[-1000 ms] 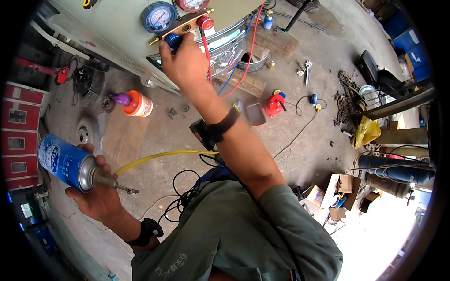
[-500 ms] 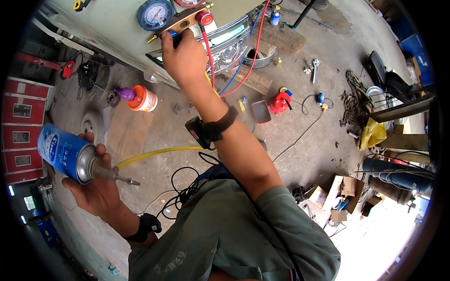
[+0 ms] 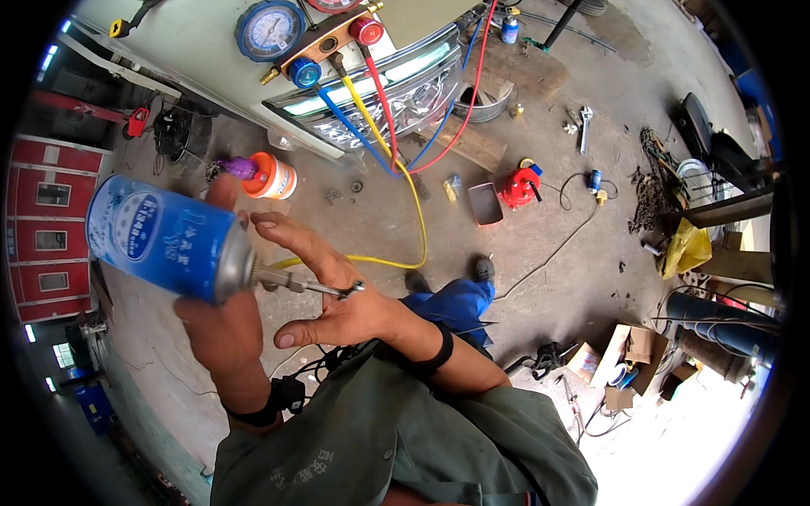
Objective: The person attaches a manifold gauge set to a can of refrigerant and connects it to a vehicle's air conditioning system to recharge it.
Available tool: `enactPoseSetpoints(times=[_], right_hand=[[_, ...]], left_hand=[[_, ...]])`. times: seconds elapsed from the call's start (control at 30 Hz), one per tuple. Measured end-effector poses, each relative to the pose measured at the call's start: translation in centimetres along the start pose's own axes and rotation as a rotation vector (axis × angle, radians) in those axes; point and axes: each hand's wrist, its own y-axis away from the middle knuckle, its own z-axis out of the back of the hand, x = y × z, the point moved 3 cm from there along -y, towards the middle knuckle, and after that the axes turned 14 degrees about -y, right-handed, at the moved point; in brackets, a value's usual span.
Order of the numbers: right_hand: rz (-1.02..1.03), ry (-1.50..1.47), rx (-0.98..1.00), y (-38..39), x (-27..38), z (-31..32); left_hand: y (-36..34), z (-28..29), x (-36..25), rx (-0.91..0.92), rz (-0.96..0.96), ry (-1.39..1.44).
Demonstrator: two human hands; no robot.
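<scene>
A blue refrigerant can (image 3: pixel 164 232) lies tilted on its side in my left hand (image 3: pixel 224 333), fingers wrapped round it. Screwed onto its silver top is a metal can tap valve (image 3: pixel 295 280), which points toward my right. Beside this valve is my right hand (image 3: pixel 342 291), thumb and fingers spread and nothing gripped. The yellow hose (image 3: pixel 423 221) runs from the manifold gauge set (image 3: pixel 329 42) down and back toward the valve; its end is hidden behind my right hand. On the gauge set, the blue knob (image 3: pixel 304 72) and red knob (image 3: pixel 366 31) are both visible.
The gauge set rests against a pale vehicle front above a headlight (image 3: pixel 380 93). On the floor are an orange-and-white bucket (image 3: pixel 272 177), a red jack-like tool (image 3: pixel 519 185), a small tray (image 3: pixel 485 205) and an adjustable wrench (image 3: pixel 585 129). Cardboard boxes (image 3: pixel 620 354) lie at the right.
My right hand has let go of the blue knob and come down beside the valve, fingers spread. My left hand has brought the can up and to the right.
</scene>
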Motion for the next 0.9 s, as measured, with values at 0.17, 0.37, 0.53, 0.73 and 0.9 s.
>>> enactPoseSetpoints(times=[0.17,0.37,0.53,0.73,0.9], right_hand=[[0.104,-0.485,-0.234,1.3,-0.5,1.3],[0.102,-0.463,-0.259,2.2,2.2,6.2],[-0.042,-0.660,-0.615,5.0,3.0,11.0],[0.090,-0.790,-0.827,8.0,4.5,15.3],[0.189,-0.777,-1.124,11.2,4.7,17.8]], left_hand=[[1.5,-3.0,0.8,0.193,0.085,-0.347],[3.5,-5.6,2.4,0.265,0.253,-0.237],[2.2,-5.9,3.5,0.391,0.169,-0.275],[1.4,-4.4,5.5,0.379,0.344,-0.284],[0.8,-3.5,5.9,0.341,0.376,-0.295]])
